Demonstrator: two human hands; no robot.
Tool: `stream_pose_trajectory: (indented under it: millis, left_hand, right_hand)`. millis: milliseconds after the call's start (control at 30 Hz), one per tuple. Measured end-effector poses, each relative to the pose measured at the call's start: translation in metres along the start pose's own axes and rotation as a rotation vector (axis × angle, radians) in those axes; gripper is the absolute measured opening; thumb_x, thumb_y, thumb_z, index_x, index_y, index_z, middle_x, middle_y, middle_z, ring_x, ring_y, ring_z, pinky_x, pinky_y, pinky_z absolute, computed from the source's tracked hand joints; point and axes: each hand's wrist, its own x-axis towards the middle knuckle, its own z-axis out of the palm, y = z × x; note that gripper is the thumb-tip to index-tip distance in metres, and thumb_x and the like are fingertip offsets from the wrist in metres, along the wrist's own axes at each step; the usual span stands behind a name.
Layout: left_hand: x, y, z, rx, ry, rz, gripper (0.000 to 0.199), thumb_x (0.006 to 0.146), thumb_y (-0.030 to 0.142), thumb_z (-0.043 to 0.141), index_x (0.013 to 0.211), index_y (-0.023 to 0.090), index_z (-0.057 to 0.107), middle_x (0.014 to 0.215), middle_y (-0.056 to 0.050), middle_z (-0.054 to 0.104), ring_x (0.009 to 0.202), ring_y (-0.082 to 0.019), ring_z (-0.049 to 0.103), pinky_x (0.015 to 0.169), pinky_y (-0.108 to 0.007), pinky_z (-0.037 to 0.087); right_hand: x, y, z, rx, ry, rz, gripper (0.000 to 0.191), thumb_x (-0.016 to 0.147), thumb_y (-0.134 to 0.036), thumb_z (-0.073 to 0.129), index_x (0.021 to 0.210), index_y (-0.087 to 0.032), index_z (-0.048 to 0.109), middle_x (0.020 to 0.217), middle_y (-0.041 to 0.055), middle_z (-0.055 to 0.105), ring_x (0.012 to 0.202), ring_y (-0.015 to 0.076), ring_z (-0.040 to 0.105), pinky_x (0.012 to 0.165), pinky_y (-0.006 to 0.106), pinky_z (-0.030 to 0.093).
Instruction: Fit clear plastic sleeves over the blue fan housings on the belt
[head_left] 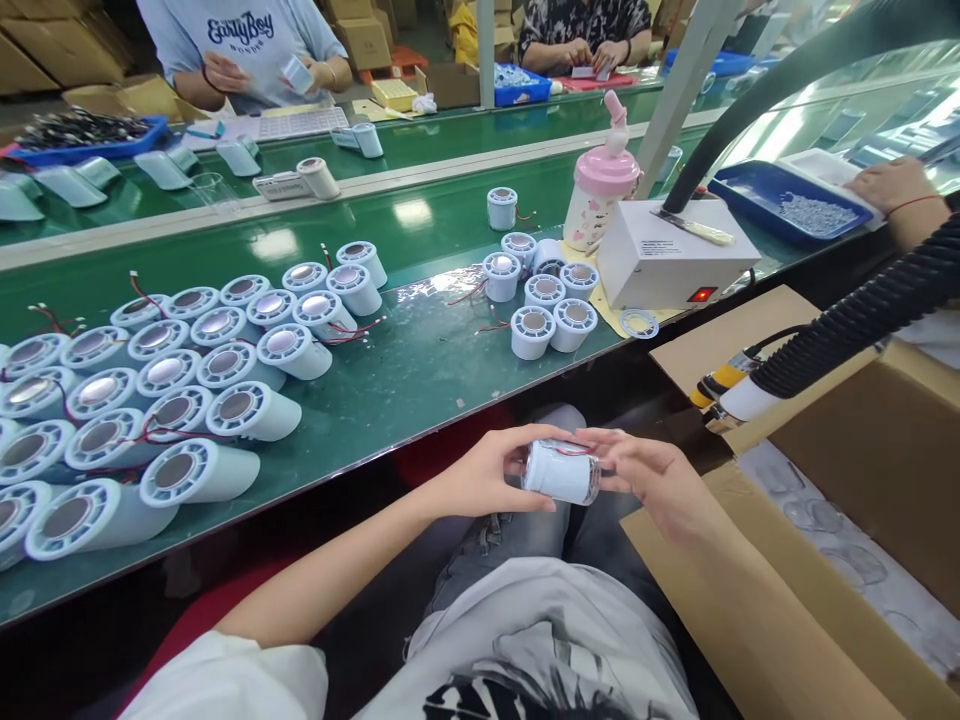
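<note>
Above my lap, a light-blue cylindrical housing (559, 473) lies on its side between my hands, with a thin red wire along its top. A clear plastic cup (594, 480) shows around its right end. My left hand (499, 475) is closed around the left end, thumb below and fingers above. The fingers of my right hand (637, 465) press on the cup from the right; their tips are partly hidden. On the green work surface ahead stands a small cluster of similar housings (532, 330) with round metallic discs on top.
Rows of matching housings (180, 410) with red wires fill the bench's left. A white box with a lit red switch (675, 255) stands beside a pink-lidded bottle (600, 195). An open carton (862, 500) holding clear cups and a black hose (862, 300) are right. Co-workers (247, 60) sit opposite.
</note>
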Motion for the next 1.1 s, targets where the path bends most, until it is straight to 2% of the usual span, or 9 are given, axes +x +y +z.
stream_pose_trajectory:
  millis: [33, 133, 233, 300, 367, 500, 600, 800, 1100]
  left_hand:
    - [-0.001, 0.001, 0.001, -0.066, 0.017, -0.034, 0.067, 0.067, 0.028, 0.081, 0.128, 0.023, 0.054, 0.127, -0.011, 0.058, 0.106, -0.023, 0.062, 0.089, -0.034, 0.052]
    - [-0.005, 0.001, 0.004, -0.191, 0.039, -0.101, 0.071, 0.065, 0.030, 0.083, 0.129, 0.022, 0.052, 0.125, -0.011, 0.059, 0.100, -0.022, 0.063, 0.086, -0.034, 0.053]
    - [-0.010, 0.004, 0.004, -0.184, 0.017, -0.117, 0.076, 0.065, 0.034, 0.083, 0.133, 0.024, 0.051, 0.122, -0.010, 0.060, 0.095, -0.021, 0.064, 0.081, -0.032, 0.054]
    - [-0.012, 0.009, 0.004, -0.146, -0.005, -0.104, 0.078, 0.064, 0.035, 0.083, 0.135, 0.026, 0.050, 0.125, -0.010, 0.060, 0.096, -0.022, 0.065, 0.079, -0.031, 0.054]
    - [-0.015, 0.014, 0.003, -0.091, -0.009, -0.063, 0.077, 0.065, 0.032, 0.083, 0.135, 0.027, 0.051, 0.129, -0.010, 0.059, 0.103, -0.024, 0.063, 0.085, -0.032, 0.054]
    - [-0.016, 0.022, 0.002, -0.008, -0.010, 0.045, 0.073, 0.066, 0.028, 0.083, 0.133, 0.030, 0.054, 0.134, -0.008, 0.057, 0.120, -0.027, 0.056, 0.097, -0.035, 0.049]
    - [-0.016, 0.023, 0.002, 0.011, -0.021, 0.069, 0.072, 0.068, 0.027, 0.082, 0.134, 0.030, 0.053, 0.137, -0.008, 0.055, 0.122, -0.028, 0.055, 0.099, -0.038, 0.049]
    - [-0.017, 0.024, 0.002, 0.038, -0.029, 0.067, 0.072, 0.069, 0.028, 0.081, 0.135, 0.028, 0.052, 0.140, -0.010, 0.052, 0.125, -0.029, 0.053, 0.102, -0.042, 0.047]
    - [-0.017, 0.025, 0.001, 0.071, -0.044, 0.121, 0.074, 0.068, 0.018, 0.081, 0.134, 0.032, 0.052, 0.143, -0.007, 0.050, 0.131, -0.027, 0.048, 0.104, -0.038, 0.046]
  right_hand:
    - [-0.003, 0.001, 0.000, -0.104, -0.028, -0.074, 0.022, 0.072, -0.039, 0.079, 0.084, -0.022, 0.073, 0.126, 0.0114, 0.063, 0.115, 0.0322, 0.060, 0.087, 0.045, 0.056]
    - [-0.012, 0.002, 0.001, -0.477, -0.046, -0.301, 0.033, 0.073, -0.024, 0.078, 0.106, -0.026, 0.070, 0.134, 0.0090, 0.059, 0.120, 0.0301, 0.057, 0.100, 0.048, 0.049]
    - [-0.019, 0.001, 0.001, -0.577, -0.065, -0.373, 0.033, 0.079, -0.023, 0.073, 0.111, -0.025, 0.064, 0.132, 0.0099, 0.060, 0.118, 0.0284, 0.060, 0.098, 0.043, 0.052]
    - [-0.020, -0.001, 0.000, -0.530, -0.101, -0.344, 0.035, 0.080, -0.024, 0.072, 0.113, -0.025, 0.061, 0.134, 0.0103, 0.059, 0.116, 0.0274, 0.061, 0.093, 0.039, 0.055]
    - [-0.020, -0.004, -0.001, -0.474, -0.125, -0.296, 0.035, 0.081, -0.024, 0.072, 0.113, -0.026, 0.059, 0.134, 0.0096, 0.059, 0.114, 0.0265, 0.063, 0.091, 0.037, 0.057]
    - [-0.020, -0.008, -0.003, -0.394, -0.157, -0.180, 0.036, 0.082, -0.027, 0.072, 0.115, -0.027, 0.057, 0.135, 0.0088, 0.058, 0.117, 0.0291, 0.061, 0.096, 0.043, 0.054]
    - [-0.020, -0.008, -0.004, -0.358, -0.153, -0.140, 0.039, 0.081, -0.030, 0.074, 0.116, -0.027, 0.058, 0.129, 0.0086, 0.061, 0.118, 0.0304, 0.059, 0.096, 0.045, 0.053]
    - [-0.020, -0.007, -0.004, -0.231, -0.179, -0.072, 0.040, 0.084, -0.033, 0.070, 0.120, -0.027, 0.055, 0.118, 0.0078, 0.065, 0.107, 0.0250, 0.063, 0.088, 0.040, 0.058]
    - [-0.019, -0.006, -0.001, -0.036, -0.187, 0.004, 0.037, 0.083, -0.036, 0.072, 0.114, -0.027, 0.055, 0.108, 0.0055, 0.067, 0.095, 0.0208, 0.065, 0.078, 0.033, 0.057]
